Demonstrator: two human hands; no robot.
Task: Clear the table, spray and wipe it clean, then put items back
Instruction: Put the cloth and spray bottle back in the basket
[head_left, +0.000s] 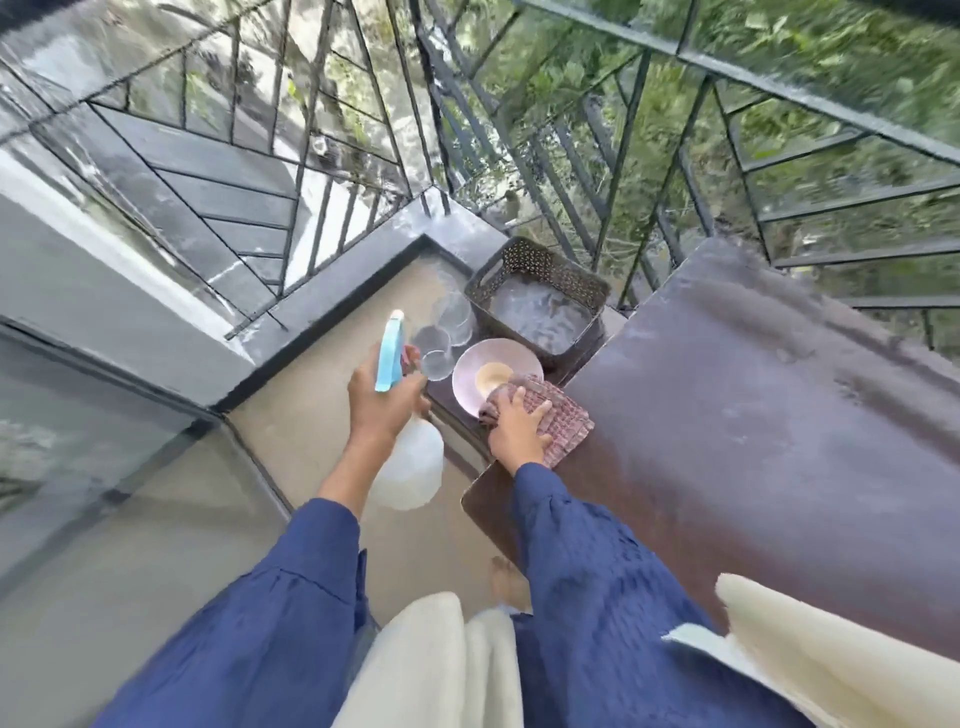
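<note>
The dark brown table (727, 415) fills the right half of the frame, its top dull and streaked with pale patches. On its corner near the centre of the frame lies a reddish checked cloth (566, 418), folded, with one edge lapping over a pink plate (472, 371). The right hand (519, 434) lies on the cloth with its fingers spread flat, pressing down rather than gripping it. Just left of it, off the table and over the tan floor, the left hand (382, 400) has its fingers wrapped round the neck of a spray bottle (410, 462), whose blue trigger head points toward the top of the frame and whose cloudy white body hangs below the wrist. The plate sits beside the table corner on a lower dark surface, holding something round and tan. A cluster of clear glasses (447, 327) stands just above and left of the plate. A dark perforated basket (535, 270) stands behind them, against the black railing (571, 156).
</note>
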